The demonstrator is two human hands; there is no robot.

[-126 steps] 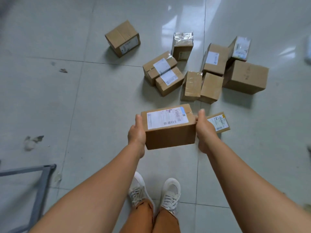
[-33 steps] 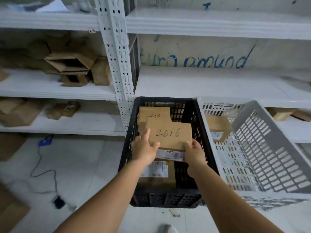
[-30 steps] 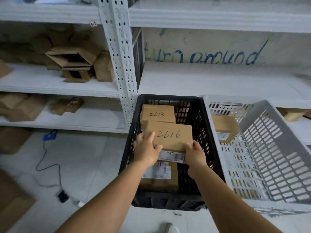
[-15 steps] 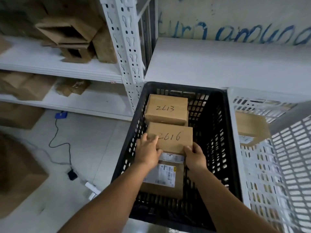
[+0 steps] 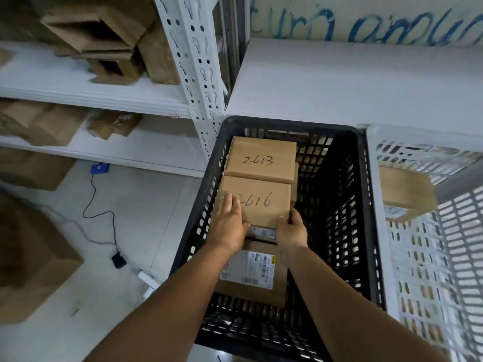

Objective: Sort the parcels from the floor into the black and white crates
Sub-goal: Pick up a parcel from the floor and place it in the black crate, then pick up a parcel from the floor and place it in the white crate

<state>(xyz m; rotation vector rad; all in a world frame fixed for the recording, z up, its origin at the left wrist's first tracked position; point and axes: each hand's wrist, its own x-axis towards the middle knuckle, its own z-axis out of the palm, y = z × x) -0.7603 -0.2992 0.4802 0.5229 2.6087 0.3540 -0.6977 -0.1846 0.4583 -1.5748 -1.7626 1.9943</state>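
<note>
Since half a second ago, both hands have eased the brown cardboard parcel marked 2616 (image 5: 254,201) lower into the black slatted plastic crate (image 5: 337,205), snug against the matching parcel marked 2613 (image 5: 260,159) at its 12 o'clock. The left hand (image 5: 228,226) lies flat on the lid, fingers straight, likely steadying it; the right hand (image 5: 291,231) pinches the near right corner to guide it. A labelled parcel (image 5: 251,273) sits beneath at 6 o'clock. At 3 o'clock, the white slatted crate (image 5: 376,205) holds another brown parcel (image 5: 405,188).
</note>
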